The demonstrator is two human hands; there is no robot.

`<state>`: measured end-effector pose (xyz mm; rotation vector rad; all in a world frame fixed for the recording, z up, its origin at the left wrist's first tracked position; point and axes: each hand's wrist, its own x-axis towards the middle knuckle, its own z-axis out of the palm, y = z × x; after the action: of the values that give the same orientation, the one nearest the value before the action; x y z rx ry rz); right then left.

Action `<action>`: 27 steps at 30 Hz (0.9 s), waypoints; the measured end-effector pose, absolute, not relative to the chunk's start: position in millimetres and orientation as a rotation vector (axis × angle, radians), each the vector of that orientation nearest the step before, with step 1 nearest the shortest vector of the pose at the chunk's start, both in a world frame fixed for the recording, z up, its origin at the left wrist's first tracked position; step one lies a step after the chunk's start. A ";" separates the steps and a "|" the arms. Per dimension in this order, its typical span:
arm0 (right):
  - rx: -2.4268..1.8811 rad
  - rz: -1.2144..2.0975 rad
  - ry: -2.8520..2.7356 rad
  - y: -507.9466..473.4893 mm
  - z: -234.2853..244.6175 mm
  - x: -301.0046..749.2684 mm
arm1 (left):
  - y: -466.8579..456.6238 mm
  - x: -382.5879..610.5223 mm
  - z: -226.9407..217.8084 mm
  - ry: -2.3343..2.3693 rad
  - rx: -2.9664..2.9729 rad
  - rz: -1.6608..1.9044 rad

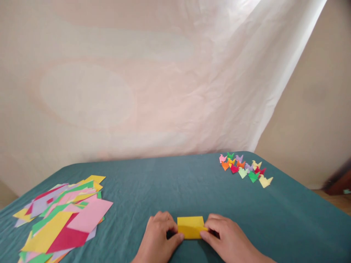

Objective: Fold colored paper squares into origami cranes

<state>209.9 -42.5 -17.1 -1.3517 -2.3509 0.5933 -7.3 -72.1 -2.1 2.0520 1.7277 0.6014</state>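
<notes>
A folded yellow paper [191,226] lies on the teal tablecloth [164,182] near the front edge. My left hand [159,237] pinches its left end with curled fingers. My right hand [227,237] pinches its right end the same way. Both hands rest on the cloth on either side of the paper.
A loose pile of coloured paper squares [63,219] lies at the left of the table. Several small folded paper figures [244,168] in mixed colours sit at the far right. A pale sheet [137,91] hangs behind the table.
</notes>
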 end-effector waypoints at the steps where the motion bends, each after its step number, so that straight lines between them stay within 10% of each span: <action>1: -1.385 0.595 -2.343 -41.2 -17.3 209.2 | -71.0 -6.6 -1.3 1.749 2.046 0.596; 27: -1.529 0.493 -2.332 -25.6 -24.4 204.8 | -53.2 -1.5 4.7 1.870 2.015 0.423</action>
<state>204.8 -25.6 -24.4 -1.5291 -2.3320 0.4928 -1.5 -53.2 4.7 2.0145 1.8703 0.4227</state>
